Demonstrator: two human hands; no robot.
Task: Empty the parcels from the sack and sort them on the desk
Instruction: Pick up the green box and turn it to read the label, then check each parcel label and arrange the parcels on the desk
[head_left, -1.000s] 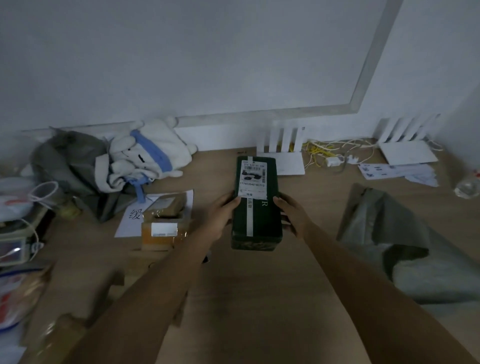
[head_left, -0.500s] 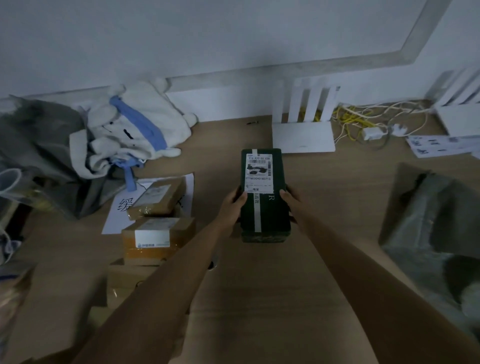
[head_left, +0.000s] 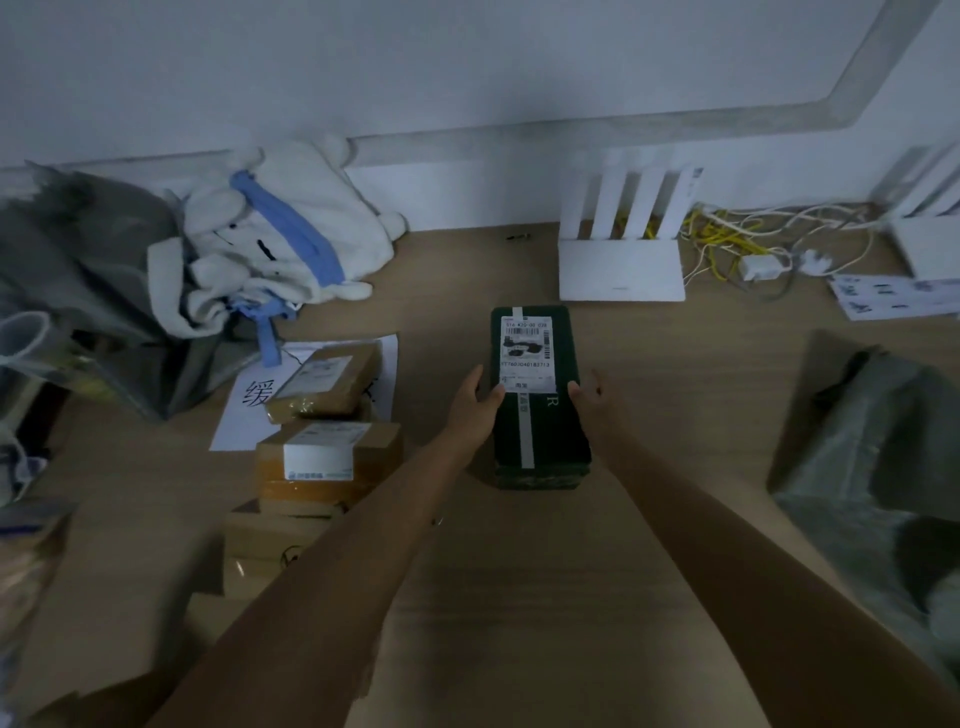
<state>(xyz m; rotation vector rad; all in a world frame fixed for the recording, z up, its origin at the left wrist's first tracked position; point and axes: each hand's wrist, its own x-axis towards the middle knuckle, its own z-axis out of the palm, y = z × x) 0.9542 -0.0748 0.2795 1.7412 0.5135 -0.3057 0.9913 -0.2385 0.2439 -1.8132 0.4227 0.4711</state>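
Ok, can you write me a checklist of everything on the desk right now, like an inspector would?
Surface: wooden desk, mostly bare in the middle.
Job's things: green parcel with a white label, held between both hands; brown parcels piled at left; grey sack at right, slumped.
Clutter: plush toy on a grey bag at back left; paper sheet under the brown parcels; leaflets at back right.
Grippers: left hand and right hand on the green parcel's long sides.
Cables: yellow and white cables tangled beside a white router.
Surroundings: pale wall behind the desk; dim light.
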